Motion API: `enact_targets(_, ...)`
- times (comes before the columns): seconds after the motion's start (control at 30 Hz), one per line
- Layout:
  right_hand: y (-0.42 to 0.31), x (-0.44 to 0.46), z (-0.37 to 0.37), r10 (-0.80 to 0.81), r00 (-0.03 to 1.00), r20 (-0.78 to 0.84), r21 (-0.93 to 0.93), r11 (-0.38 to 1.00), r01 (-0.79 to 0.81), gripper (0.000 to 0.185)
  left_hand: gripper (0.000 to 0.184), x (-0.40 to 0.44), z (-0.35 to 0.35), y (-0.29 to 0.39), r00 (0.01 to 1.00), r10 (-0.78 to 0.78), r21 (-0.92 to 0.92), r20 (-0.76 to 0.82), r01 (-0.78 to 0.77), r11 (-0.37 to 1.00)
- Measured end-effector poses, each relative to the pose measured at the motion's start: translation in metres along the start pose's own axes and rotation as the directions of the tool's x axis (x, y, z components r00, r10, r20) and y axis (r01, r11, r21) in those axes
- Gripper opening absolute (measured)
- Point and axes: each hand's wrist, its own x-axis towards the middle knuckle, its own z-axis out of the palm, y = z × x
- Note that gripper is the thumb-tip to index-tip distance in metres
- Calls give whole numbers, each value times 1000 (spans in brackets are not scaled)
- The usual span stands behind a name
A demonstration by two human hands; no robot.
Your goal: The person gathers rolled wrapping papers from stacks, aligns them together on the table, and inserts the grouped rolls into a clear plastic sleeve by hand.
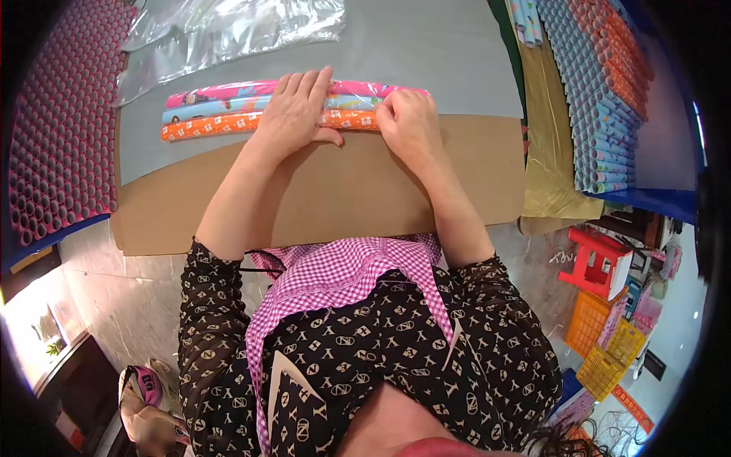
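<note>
Three printed rolls lie side by side in a clear sleeve [356, 103], directly under the left grip [297, 107] and reaching across to the right grip [411, 122]. Farthest from the wearer is the bright pink roll [228, 91], with small figures too fine to make out; the light blue roll [221, 107] with coloured motifs runs through the middle; nearest is the orange roll [217, 125], dotted with white motifs. The film shines in streaks between the two grips.

The left grip is spread flat, palm down, across all three rolls, thumb out toward the right grip. The right grip is curled in at the sleeve's right end, thumb against forefinger; whether film is caught between them cannot be told.

Beneath both grips is a grey bench [434, 53], with a brown board [343, 183] on the near side. Beyond the left grip lie clear plastic sheets [236, 34]. Stacked pink tubes [65, 129] stand well to its left, stacked blue tubes [582, 91] well right of the right grip.

Behind the grips, the black blouse [343, 335] repeats pale letters, N and Y among them.
</note>
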Motion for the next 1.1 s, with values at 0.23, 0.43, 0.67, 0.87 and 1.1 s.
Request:
enact_targets(0.23,10,-6,-14,13,1000,4,3,1000,-13,14,121,-1,-2,-1,999,-35,-21,33,35,999)
enact_targets(0.43,30,-17,-39,130,991,28,22,991,-130,15,121,-3,-3,-2,998,-45,-18,44,46,999)
enact_targets(0.67,73,-39,-82,458,889,17,189,871,-453,21,119,-2,-2,-2,998,-48,20,38,47,999)
enact_targets(0.87,99,-56,-113,634,756,164,414,652,-636,19,119,-4,-2,-2,997,-68,28,44,67,997)
enact_targets(1.1,112,-58,-82,308,903,300,942,53,-331,19,115,-3,-4,-3,997,-70,39,27,69,997)
